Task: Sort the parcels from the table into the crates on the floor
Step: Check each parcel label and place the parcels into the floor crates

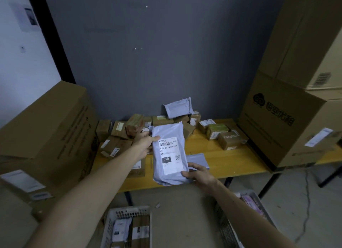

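Mailer (170, 154), label (167, 147) facing up: L hand (146, 144) pinches top-left edge, R hand (198, 173) grips bottom-right corner, prob. to read code before choosing crate (129, 210).

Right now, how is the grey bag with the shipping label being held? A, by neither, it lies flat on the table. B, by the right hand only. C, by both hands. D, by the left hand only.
C: the left hand grips the grey bag at its upper edge, and the right hand pinches its lower corner, with the bag raised in front of the table.
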